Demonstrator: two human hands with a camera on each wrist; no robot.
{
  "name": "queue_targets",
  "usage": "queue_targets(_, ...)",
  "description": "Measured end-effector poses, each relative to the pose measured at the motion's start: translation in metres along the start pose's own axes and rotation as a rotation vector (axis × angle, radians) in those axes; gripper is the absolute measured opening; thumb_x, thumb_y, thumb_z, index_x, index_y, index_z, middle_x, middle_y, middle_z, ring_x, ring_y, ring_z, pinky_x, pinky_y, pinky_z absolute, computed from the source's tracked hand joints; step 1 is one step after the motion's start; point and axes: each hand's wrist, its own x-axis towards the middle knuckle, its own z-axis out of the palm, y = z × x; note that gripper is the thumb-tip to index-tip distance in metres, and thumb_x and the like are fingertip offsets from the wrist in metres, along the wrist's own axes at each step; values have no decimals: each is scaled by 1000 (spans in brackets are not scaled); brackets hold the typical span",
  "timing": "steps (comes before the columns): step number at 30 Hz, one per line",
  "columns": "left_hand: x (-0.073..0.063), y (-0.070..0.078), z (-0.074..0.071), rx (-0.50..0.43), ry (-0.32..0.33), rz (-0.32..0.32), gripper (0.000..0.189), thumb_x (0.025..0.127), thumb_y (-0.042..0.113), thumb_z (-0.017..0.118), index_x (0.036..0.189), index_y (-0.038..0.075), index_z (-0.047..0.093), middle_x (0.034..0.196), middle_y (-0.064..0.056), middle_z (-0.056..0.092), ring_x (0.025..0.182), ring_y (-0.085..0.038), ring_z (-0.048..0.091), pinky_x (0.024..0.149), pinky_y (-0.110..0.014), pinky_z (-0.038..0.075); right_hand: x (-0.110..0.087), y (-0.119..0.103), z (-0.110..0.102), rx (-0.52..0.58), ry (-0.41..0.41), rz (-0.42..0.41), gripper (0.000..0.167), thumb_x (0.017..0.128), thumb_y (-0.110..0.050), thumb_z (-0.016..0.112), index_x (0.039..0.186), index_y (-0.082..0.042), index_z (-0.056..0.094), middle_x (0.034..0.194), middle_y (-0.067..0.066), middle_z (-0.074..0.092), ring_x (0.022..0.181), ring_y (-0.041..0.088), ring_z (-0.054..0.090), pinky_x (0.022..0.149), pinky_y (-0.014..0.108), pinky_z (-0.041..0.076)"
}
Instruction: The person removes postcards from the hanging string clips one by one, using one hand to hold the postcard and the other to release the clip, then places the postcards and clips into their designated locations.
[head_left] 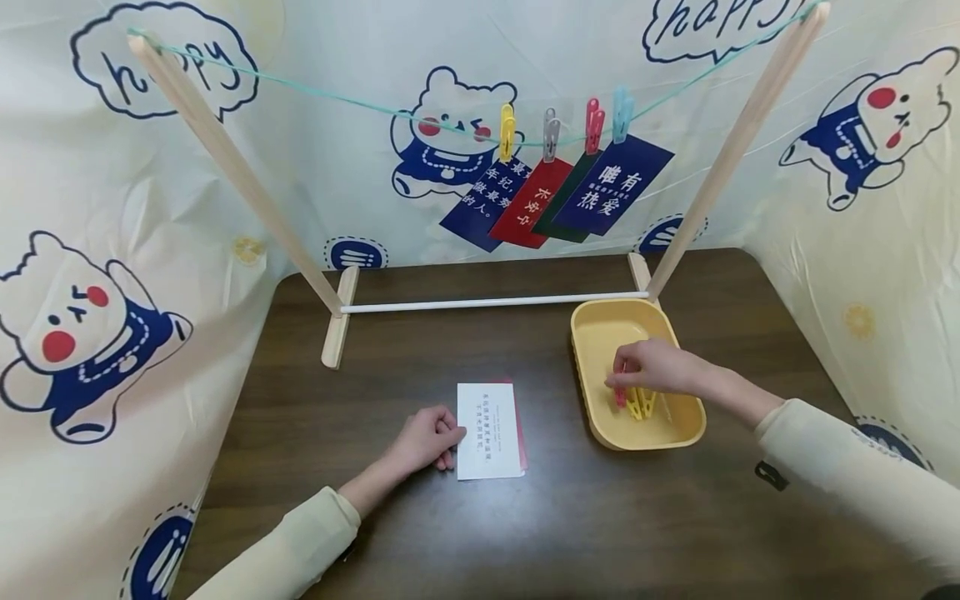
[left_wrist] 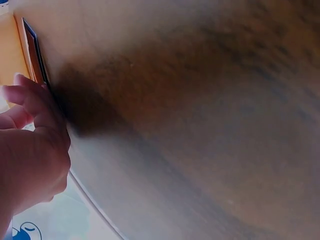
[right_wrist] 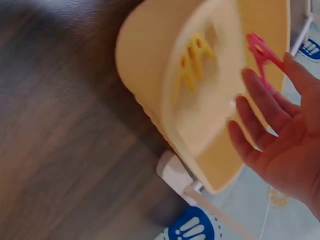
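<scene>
My left hand (head_left: 426,437) pinches the left edge of a small stack of cards, with the thumb at the edge of the top white card (head_left: 486,433). A red edge shows from beneath that card. In the left wrist view, the left hand (left_wrist: 37,145) is at the side of the stack. Over the yellow tray (head_left: 592,417), my right hand (head_left: 658,367) holds a pink-red clothespin (right_wrist: 262,52) between thumb and index finger, the other fingers spread. Yellow clothespins (head_left: 641,404) lie in the tray under that hand.
Behind stands a wooden frame (head_left: 238,175) with a white crossbar (head_left: 495,303) and a green string (head_left: 330,93). Several clothespins hold cards on it, including a red card (head_left: 531,204) and a blue card (head_left: 615,185). A patterned cloth (head_left: 300,217) surrounds the dark table (head_left: 375,367).
</scene>
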Motion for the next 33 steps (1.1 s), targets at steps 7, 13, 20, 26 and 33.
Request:
queue_targets(7,0,4,1,51,1,13,14,100,13,69,90,6,62,62,-3,64,48,-12,60,48,-26,52,1,1,14,-74,-132,-7,26,95,-31,77,77,-15,68,67,-5,67,60,4,52,57,23,43)
queue_targets(13,0,5,2,82,-1,-1,17,100,14,69,88,7,61,62,-3,63,48,-13,60,48,-26,52,3,-4,19,-167,-169,49,32,94,-33,78,71,-16,63,63,-8,60,58,6,50,56,24,42)
queue_targets(20,1,3,3,109,1,-3,19,100,16,70,86,8,61,60,-2,62,46,-13,60,47,-26,50,0,-10,20,-254,-146,19,29,95,-32,76,75,-17,62,64,-9,55,59,8,49,55,26,41)
queue_targets(26,1,1,4,156,12,36,21,98,14,71,82,9,59,57,-3,61,44,-15,60,45,-29,49,2,-13,10,-298,-107,-22,23,98,-32,72,86,-14,65,64,-7,51,59,9,47,54,25,39)
queue_targets(33,-1,0,7,168,29,64,22,99,15,71,81,10,58,56,-1,59,43,-15,59,44,-29,50,6,-29,-12,-266,-81,-39,21,101,-33,69,99,-12,70,68,-7,58,57,7,51,54,24,44)
